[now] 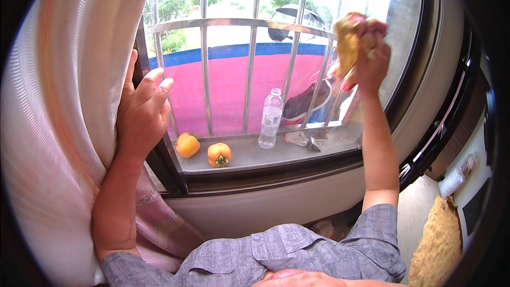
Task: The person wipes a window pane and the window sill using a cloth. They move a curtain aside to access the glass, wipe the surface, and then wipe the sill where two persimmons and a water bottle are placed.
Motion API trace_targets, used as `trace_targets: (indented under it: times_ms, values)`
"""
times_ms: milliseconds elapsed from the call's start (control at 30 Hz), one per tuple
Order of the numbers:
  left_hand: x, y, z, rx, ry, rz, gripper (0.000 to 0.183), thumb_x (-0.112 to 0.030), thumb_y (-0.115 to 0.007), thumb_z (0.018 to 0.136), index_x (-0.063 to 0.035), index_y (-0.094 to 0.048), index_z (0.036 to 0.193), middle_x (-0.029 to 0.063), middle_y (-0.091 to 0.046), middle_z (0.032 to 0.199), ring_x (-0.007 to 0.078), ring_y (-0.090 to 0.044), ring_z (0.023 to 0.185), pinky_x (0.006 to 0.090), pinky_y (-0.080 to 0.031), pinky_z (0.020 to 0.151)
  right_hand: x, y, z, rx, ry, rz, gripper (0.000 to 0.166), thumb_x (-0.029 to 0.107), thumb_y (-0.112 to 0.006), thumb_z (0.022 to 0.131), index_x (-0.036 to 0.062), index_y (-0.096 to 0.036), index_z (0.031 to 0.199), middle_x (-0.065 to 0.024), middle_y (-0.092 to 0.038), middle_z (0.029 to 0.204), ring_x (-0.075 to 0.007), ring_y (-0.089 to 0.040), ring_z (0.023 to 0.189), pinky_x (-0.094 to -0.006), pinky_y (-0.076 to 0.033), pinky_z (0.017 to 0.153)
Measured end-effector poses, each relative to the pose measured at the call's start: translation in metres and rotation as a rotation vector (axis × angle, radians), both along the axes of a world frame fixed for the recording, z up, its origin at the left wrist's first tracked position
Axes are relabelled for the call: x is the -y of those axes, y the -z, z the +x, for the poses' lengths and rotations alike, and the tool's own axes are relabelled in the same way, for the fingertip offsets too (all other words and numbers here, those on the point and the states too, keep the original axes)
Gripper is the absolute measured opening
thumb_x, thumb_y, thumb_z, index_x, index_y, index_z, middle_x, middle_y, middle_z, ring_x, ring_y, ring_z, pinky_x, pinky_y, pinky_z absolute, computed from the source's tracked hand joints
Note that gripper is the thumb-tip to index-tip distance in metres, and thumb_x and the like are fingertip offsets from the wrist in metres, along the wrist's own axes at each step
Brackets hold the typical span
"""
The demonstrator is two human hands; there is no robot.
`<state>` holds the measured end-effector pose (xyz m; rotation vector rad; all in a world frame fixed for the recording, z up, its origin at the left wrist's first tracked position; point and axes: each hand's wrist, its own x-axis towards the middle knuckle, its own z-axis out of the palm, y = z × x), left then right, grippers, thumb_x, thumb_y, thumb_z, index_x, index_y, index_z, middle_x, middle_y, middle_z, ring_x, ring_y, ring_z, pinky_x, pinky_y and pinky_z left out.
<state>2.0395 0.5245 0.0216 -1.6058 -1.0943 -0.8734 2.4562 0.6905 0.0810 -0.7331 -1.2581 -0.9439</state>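
Note:
My right hand (pixel 372 63) is raised at the upper right and holds a crumpled yellow and red cloth (pixel 352 44) against or close to the window pane (pixel 239 107); the cloth is slightly blurred. At the left, my left hand (pixel 143 111) rests by the dark window frame (pixel 171 171), fingers spread, beside the pale curtain (pixel 87 67). It holds nothing that I can see, though its far side is partly hidden. Behind the glass, on the outer sill, are two orange persimmons (pixel 187 144) and an upright clear plastic bottle (pixel 271 119).
Metal bars (pixel 205 75) stand outside the glass, with a pink and blue sheet (pixel 227 87) beyond. A dark shoe (pixel 306 101) and crumpled scraps (pixel 299 138) lie near the bottle. A patterned pink curtain (pixel 159 223) hangs at lower left. A tan, rough-textured item (pixel 434 243) is at lower right.

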Motion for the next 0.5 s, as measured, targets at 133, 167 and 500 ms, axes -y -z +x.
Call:
trace_targets:
  times_ms: [133, 167, 500]
  values:
    - [-0.002, 0.001, -0.001, 0.003, 0.04, 0.006, 0.026, 0.006, -0.062, 0.071, -0.0061, -0.07, 0.093, 0.0082, -0.062, 0.112, 0.0433, -0.037, 0.132, 0.0469, -0.035, 0.106, 0.013, 0.099, -0.05, 0.332, 0.094, -0.151, 0.035, 0.033, -0.056, 0.083, 0.0049, -0.062, 0.103, -0.0158, -0.058, 0.1, -0.0311, -0.054, 0.094, -0.0479, -0.037, 0.086]
    - [-0.003, 0.001, 0.0, 0.003, 0.048, 0.003, 0.026, 0.005, -0.062, 0.071, -0.0061, -0.07, 0.093, 0.0081, -0.062, 0.112, 0.0433, -0.037, 0.132, 0.0471, -0.035, 0.106, 0.019, 0.127, -0.065, 0.437, 0.151, -0.135, 0.033, 0.032, -0.057, 0.079, 0.0063, -0.062, 0.099, -0.0154, -0.056, 0.099, -0.0289, -0.052, 0.093, -0.0503, -0.033, 0.088]
    - [-0.002, 0.005, -0.004, -0.012, 0.044, -0.013, 0.026, 0.005, -0.062, 0.071, -0.0059, -0.071, 0.093, 0.0084, -0.062, 0.111, 0.0436, -0.037, 0.131, 0.0487, -0.035, 0.107, 0.061, 0.119, -0.136, 1.084, 0.008, -0.386, 0.012, 0.025, -0.059, 0.076, 0.0199, -0.062, 0.087, -0.0006, -0.054, 0.08, -0.0163, -0.057, 0.079, -0.0357, -0.042, 0.067]
